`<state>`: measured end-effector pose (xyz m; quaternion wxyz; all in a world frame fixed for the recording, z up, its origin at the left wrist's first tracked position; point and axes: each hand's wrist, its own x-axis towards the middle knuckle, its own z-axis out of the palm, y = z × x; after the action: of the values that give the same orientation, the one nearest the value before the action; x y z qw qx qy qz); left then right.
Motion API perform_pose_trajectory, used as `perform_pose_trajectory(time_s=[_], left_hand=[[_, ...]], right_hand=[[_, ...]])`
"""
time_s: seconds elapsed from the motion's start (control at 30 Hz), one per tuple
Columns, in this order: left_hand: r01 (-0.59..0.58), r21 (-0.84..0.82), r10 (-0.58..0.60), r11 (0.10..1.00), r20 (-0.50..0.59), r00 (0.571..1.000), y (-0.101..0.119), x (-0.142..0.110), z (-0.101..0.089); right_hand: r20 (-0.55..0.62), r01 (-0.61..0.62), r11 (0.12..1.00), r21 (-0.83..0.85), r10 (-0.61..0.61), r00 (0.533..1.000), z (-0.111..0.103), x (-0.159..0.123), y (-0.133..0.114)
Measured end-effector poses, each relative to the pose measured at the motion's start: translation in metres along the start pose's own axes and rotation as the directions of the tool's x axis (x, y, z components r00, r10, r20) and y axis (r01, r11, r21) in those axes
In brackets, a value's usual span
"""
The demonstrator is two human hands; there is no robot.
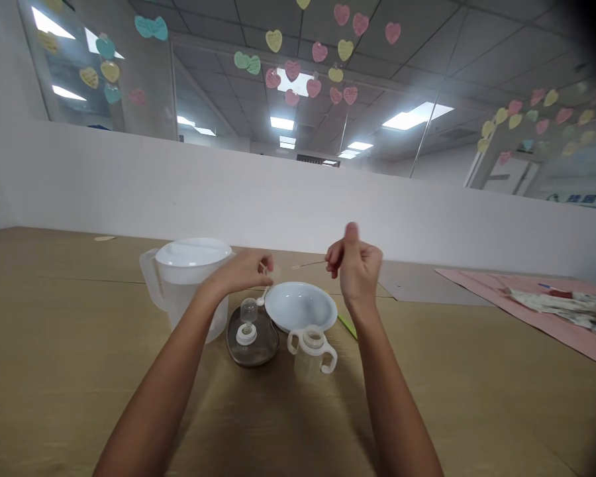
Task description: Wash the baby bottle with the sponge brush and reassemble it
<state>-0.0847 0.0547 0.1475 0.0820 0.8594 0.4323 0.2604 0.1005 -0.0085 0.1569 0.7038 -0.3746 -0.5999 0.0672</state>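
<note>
My left hand (251, 270) pinches a small translucent piece (274, 273), from which a thin tube seems to hang down to a white end (261, 301). In my right hand (356, 265), fingers curled and thumb up, is a thin wire brush (308, 265) with its pale tip pointing left at the other hand. Below and between the hands sits a white bowl (300, 306). In front of it stands a clear baby bottle (312, 351) without a lid, with two white handles. A dark tray (258, 354) left of it holds a white collar (247, 334) and a clear dome cap (249, 310).
A translucent lidded pitcher (193, 278) stands at the left, partly behind my left forearm. A green stick (347, 326) lies right of the bowl. Further right, a pink sheet (481, 285) carries cloth. A white wall (278, 205) with windows bounds the table's far side.
</note>
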Motion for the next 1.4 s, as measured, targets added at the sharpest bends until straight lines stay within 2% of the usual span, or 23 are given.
perform_pose_trajectory(time_s=[0.07,0.13,0.2,0.27,0.37,0.47,0.6,0.8,1.1,1.23,1.4], left_hand=[[-0.067,-0.099,0.056,0.993,-0.113,0.992,0.004,0.004,0.002],[-0.129,-0.144,0.104,0.981,-0.167,0.980,0.010,0.008,0.008],[-0.165,-0.146,0.137,0.975,-0.187,0.973,0.016,0.011,0.013],[-0.187,-0.145,0.156,0.972,-0.202,0.967,0.020,0.012,0.017],[-0.194,-0.147,0.163,0.970,-0.195,0.967,0.021,0.014,0.023],[-0.177,-0.149,0.153,0.973,-0.161,0.975,0.019,0.015,0.029],[-0.171,-0.142,0.149,0.975,-0.151,0.977,0.020,0.015,0.031],[-0.186,-0.161,0.164,0.969,-0.143,0.976,0.025,0.011,0.028],[-0.152,-0.129,0.138,0.980,-0.109,0.984,0.025,0.013,0.031],[-0.214,-0.125,0.204,0.969,-0.089,0.975,0.026,0.015,0.038],[-0.258,-0.125,0.256,0.958,-0.032,0.966,0.029,0.020,0.052]], right_hand=[[-0.158,0.119,0.991,0.058,-0.109,0.981,-0.002,-0.006,-0.017],[-0.230,0.229,0.971,0.060,-0.210,0.950,-0.001,-0.011,-0.023],[-0.213,0.307,0.951,0.035,-0.293,0.932,0.003,-0.013,-0.017],[-0.147,0.330,0.943,-0.033,-0.331,0.932,0.007,-0.011,-0.003],[-0.046,0.317,0.931,-0.183,-0.330,0.943,0.010,-0.004,0.018],[0.005,0.345,0.895,-0.284,-0.358,0.934,0.007,0.001,0.028],[-0.006,0.352,0.873,-0.336,-0.376,0.927,0.002,0.002,0.027],[-0.038,0.298,0.890,-0.346,-0.331,0.943,-0.001,0.003,0.025],[0.004,0.309,0.869,-0.386,-0.333,0.943,0.000,0.003,0.023],[0.082,0.305,0.879,-0.366,-0.296,0.952,0.009,0.000,0.031],[0.255,0.337,0.857,-0.390,-0.251,0.934,0.026,-0.004,0.059]])
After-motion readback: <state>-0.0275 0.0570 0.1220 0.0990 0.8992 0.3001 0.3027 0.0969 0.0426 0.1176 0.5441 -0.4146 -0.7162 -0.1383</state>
